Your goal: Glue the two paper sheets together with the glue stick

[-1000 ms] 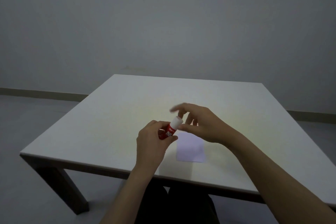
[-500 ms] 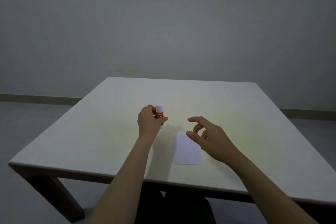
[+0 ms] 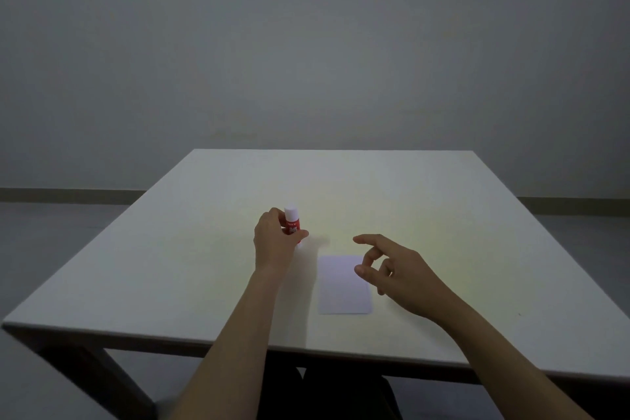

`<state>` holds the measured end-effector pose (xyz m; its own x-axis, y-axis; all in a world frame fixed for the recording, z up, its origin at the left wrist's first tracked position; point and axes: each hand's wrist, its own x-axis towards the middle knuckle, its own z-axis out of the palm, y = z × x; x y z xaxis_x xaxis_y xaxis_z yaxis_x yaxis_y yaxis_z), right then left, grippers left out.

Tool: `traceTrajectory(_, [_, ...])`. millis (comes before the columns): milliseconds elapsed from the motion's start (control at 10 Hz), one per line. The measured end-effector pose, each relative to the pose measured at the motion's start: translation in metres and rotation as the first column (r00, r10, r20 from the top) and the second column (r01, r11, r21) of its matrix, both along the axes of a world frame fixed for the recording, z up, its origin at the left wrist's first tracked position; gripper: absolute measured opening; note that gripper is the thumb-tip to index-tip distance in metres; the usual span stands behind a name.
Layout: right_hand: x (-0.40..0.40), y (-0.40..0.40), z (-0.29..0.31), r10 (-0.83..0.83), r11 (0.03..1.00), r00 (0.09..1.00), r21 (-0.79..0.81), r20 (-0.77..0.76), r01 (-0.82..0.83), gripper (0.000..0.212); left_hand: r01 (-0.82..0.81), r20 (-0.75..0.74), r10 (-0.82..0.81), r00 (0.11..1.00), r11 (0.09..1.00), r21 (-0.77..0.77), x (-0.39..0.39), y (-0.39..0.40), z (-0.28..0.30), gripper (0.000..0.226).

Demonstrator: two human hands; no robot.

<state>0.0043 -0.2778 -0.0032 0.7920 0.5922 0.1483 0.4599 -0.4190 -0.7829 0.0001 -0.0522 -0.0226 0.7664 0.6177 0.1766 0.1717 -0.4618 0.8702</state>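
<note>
Glue stick [image 3: 292, 222] now upright (cap on), left hand [image 3: 274, 242] fingers clamped on it, right hand [image 3: 397, 274] fingers apart above paper [image 3: 342, 286]

The left hand [image 3: 274, 242] covers the lower left side of the glue stick [image 3: 292, 222] at the frame's centre, so its base and whether it touches the desk [image 3: 177, 259] cannot be told. The print on its red label is too small to read. The right hand [image 3: 397, 278] hides the upper right corner of the paper [image 3: 342, 286], and whether 1 sheet or 2 lie there cannot be told. Both forearms run off the bottom edge. The desk's near right corner is cut off at the right edge.
</note>
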Motion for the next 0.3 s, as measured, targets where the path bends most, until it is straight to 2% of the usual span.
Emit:
traceTrajectory(100, [-0.0011,0.0002,-0.0013,0.012,1.0,1.0,-0.002,-0.013,-0.012,0.038,0.011,-0.029,-0.011,1.0,1.0,0.016,-0.0007,0.0019,-0.0039,0.035])
traceTrajectory(200, [-0.0009,-0.0016,-0.0005,0.025,0.999,1.0,-0.046,-0.019,-0.026,0.037,0.055,-0.066,-0.056,0.996,0.998,-0.008,-0.0014,0.0032,-0.0074,0.058])
traceTrajectory(300, [0.0056,-0.0028,-0.0022,0.016,0.995,1.0,-0.095,-0.007,-0.017,0.043,0.101,-0.107,-0.102,0.989,0.995,-0.014,-0.006,0.0038,-0.0073,0.104])
